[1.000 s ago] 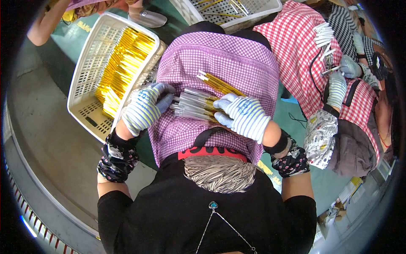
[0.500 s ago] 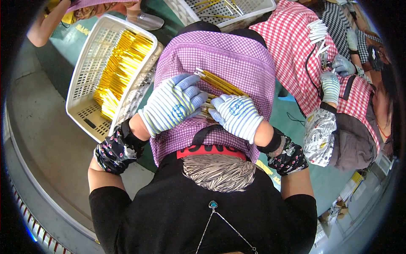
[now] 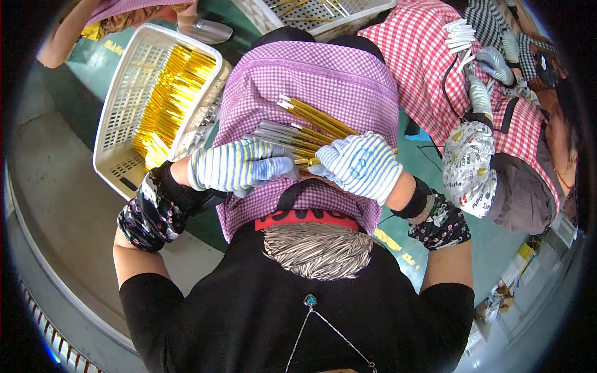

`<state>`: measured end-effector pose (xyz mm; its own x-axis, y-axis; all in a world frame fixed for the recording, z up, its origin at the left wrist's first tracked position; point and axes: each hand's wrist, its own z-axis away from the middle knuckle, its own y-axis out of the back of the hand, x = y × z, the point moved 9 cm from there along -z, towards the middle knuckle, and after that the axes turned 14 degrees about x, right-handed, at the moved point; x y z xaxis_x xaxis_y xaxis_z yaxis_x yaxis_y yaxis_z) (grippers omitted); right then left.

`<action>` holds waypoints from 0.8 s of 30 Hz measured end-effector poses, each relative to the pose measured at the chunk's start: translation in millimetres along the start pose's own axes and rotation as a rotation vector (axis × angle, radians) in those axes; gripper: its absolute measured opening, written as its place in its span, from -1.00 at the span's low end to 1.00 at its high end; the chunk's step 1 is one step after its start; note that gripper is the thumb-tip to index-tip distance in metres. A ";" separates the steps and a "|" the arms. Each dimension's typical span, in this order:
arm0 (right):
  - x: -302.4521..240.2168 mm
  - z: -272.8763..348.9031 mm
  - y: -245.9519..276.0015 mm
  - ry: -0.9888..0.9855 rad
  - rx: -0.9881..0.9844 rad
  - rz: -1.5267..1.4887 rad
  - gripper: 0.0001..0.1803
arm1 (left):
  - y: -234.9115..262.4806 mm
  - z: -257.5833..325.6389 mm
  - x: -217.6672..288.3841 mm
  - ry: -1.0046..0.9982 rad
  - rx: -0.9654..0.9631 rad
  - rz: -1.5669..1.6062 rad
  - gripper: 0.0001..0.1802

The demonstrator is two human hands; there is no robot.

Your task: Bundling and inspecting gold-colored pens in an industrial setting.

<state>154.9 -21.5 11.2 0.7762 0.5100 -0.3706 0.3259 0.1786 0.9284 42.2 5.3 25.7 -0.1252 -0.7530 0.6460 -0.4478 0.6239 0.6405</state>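
A purple checked apron over the lap — gold-and-silver rods lie on it.

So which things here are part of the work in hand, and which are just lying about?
In hand:
- left hand, gloved, on the rods
- right hand, gloved, gripping the rods
- gold rods, a bundle on the purple apron
- basket of gold rods by the left hand

Lying about:
- second basket at top
- co-worker's gloved hands with white sticks
- green floor
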 end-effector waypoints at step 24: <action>37.4 -3.9 17.1 -0.207 0.319 -0.042 -0.65 | -29.2 -20.2 -58.0 0.272 -0.118 -0.372 -0.67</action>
<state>187.3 3.9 13.4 0.8407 0.3209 -0.4362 0.4859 -0.0915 0.8692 80.5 35.0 -22.1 0.2683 -0.8576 0.4388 -0.3129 0.3532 0.8817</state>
